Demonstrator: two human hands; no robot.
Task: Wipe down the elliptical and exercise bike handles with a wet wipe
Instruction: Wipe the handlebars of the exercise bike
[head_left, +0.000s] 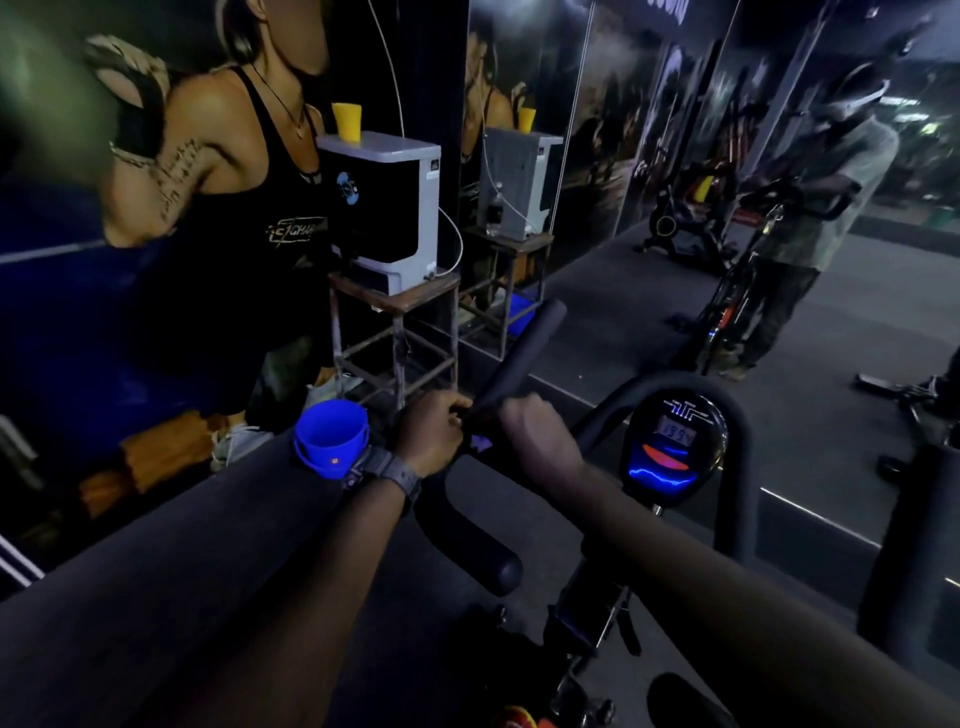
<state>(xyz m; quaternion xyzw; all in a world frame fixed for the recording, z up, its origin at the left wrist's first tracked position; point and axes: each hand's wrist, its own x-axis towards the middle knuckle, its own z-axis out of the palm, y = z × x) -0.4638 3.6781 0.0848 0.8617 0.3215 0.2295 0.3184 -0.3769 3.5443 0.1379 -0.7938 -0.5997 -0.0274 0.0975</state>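
A black foam-covered handle of the machine rises up and away from me at centre. My left hand, with a watch on its wrist, grips the handle's lower end. My right hand grips the same handle just right of it. A small bluish-purple bit of wet wipe shows between the two hands; which hand holds it I cannot tell. A second black grip curves toward me below. The lit console stands to the right.
A blue bucket sits on the dark ledge left of my left hand. Behind it a water purifier with a yellow cup stands on a metal stool. A wall mirror at the right reflects another bike and a person.
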